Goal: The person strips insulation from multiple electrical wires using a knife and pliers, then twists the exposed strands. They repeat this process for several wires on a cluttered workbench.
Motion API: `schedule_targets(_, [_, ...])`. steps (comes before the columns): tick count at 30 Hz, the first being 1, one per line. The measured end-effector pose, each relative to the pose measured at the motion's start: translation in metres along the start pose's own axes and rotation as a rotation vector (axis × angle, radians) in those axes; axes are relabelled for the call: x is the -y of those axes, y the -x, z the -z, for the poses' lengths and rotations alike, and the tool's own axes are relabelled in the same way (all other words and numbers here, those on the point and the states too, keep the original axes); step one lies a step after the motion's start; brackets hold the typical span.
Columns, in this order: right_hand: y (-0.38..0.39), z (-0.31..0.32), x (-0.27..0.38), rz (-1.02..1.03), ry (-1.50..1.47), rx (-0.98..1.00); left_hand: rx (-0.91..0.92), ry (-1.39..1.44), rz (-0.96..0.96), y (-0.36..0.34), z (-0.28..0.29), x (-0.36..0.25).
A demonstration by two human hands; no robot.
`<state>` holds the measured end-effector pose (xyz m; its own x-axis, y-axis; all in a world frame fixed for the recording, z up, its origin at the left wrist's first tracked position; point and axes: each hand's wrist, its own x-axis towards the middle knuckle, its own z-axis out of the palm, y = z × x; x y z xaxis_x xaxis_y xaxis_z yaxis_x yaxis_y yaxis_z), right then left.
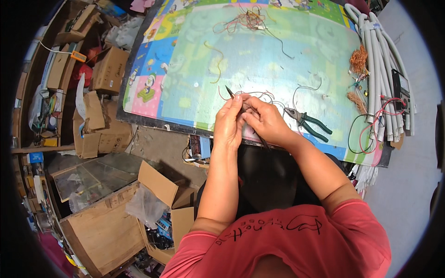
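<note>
My left hand (228,121) is closed around a dark, slender tool with a pointed tip (229,91), its kind not clear. My right hand (270,121) meets it with the fingers pinched together. Thin red and dark wires (269,95) run out around both hands; which of them lie between the fingers is hidden. The tool's dark rear end (264,144) shows below the hands, past the table's near edge. Just right of my right hand, pliers with green handles (315,126) lie on the table, jaws toward the hands.
A tangle of wires (245,21) lies at the table's far side, and a yellow wire (219,60) nearer. Along the right are pale conduits (378,83), copper strands (358,59) and a meter (401,88) with red and black leads. Cardboard boxes (107,69) stand left.
</note>
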<state>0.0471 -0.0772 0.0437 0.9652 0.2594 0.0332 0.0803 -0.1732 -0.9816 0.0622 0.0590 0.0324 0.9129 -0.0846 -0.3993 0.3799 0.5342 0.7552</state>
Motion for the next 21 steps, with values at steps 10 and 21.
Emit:
schedule_targets(10, [-0.006, 0.016, -0.007, 0.191, 0.277, -0.223, -0.109, -0.513, -0.353, 0.004, -0.007, 0.007])
schedule_targets(21, [-0.006, 0.03, -0.017, 0.512, 0.613, -0.331, 0.087, -0.194, -0.029, 0.01, 0.0, 0.001])
